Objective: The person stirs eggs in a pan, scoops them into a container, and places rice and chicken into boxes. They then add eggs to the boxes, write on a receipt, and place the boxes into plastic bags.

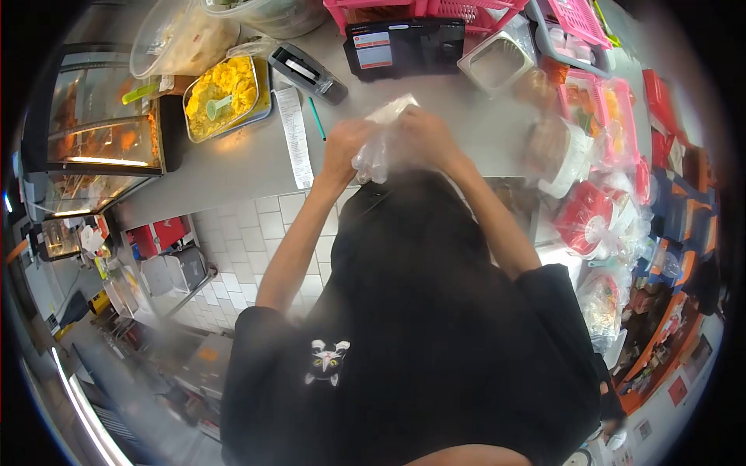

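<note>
And you've got the crinkled clear plastic bag (373,163) at twelve o'clock from your torso, by the counter's (233,163) near edge! Left hand (346,147) and right hand (429,136) both close around it, seemingly to steady its loose film; exact finger placement is blurred. The long white paper receipt (294,140) lies flat at nine o'clock, probably for easy reading.

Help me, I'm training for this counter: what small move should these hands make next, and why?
Probably steady the clear plastic bag with the left hand while the right hand adjusts it: both are closed on it, close together, and blur hides whether it is open or tied.
</note>
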`<state>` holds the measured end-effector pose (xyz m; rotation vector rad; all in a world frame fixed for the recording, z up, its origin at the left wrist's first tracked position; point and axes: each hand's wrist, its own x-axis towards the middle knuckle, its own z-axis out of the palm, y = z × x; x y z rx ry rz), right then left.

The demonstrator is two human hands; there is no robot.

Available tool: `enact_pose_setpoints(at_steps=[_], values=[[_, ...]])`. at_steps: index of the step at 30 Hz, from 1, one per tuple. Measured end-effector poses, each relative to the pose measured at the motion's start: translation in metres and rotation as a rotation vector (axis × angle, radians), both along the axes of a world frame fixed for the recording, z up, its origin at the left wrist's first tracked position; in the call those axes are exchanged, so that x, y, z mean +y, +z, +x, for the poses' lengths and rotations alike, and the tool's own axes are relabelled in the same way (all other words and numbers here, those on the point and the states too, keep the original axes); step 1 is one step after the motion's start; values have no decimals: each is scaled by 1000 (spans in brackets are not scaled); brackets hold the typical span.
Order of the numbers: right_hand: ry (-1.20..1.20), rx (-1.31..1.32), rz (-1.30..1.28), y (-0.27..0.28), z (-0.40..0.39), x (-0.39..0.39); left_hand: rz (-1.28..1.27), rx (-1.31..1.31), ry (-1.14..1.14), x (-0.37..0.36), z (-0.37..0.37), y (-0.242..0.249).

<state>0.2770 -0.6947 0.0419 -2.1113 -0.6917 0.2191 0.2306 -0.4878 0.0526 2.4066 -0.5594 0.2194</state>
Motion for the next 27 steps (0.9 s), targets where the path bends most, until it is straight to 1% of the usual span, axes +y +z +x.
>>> enact_pose_setpoints(at_steps=[1, 3, 4, 6, 7, 9, 10, 12, 13, 15, 16, 17, 18, 19, 20, 21, 22, 23, 25, 26, 27], values=[[1, -3, 0, -2, 0, -1, 0, -3, 1, 2, 4, -1], [-47, 27, 147, -5, -6, -2, 35, 138, -69, 6, 9, 0], [-53, 33, 147, -6, -10, -1, 36, 144, -75, 5, 11, 1], [-216, 490, 245, -1, -15, 3, 18, 199, -50, 1, 17, 2], [-225, 495, 243, 5, -16, 4, 15, 206, -58, 1, 19, -2], [-288, 868, 252, 17, -14, 3, 175, 183, -115, 2, 25, -4], [-297, 870, 254, 13, -13, 0, 175, 185, -123, 0, 24, -3], [-196, 1129, 291, 0, -1, 0, 216, 214, -82, -2, 24, 4], [-194, 1132, 297, -5, 3, 0, 222, 217, -82, -6, 22, 9], [-121, 1089, 304, -13, 8, 3, 131, 387, 52, -14, 16, 17], [-79, 1079, 272, -9, 12, 3, 136, 387, 55, -11, 15, 4], [-75, 1081, 275, -6, 12, 5, -232, 636, 188, -7, 11, -17], [-78, 1042, 242, -2, 12, 6, -610, 871, 318, -6, 10, -23], [-81, 1001, 207, -1, 12, 7, -611, 869, 319, -7, 7, -30], [-81, 1002, 203, -2, 12, 6, -796, 847, 378, -9, 1, -37], [-33, 981, 255, -6, 11, 5, -984, 820, 440, -12, -4, -38], [16, 959, 306, -9, 10, 5, -992, 819, 447, -15, -6, -40], [22, 964, 298, -12, 9, 2, -962, 762, 444, -16, -9, -41], [92, 1056, 433, -15, 9, -4, -940, 702, 453, -15, -13, -51], [103, 1060, 425, -17, 8, -5, -877, 703, 464, -14, -12, -57], [44, 1057, 424, -17, 7, -5, -812, 704, 474, -13, -11, -59]])
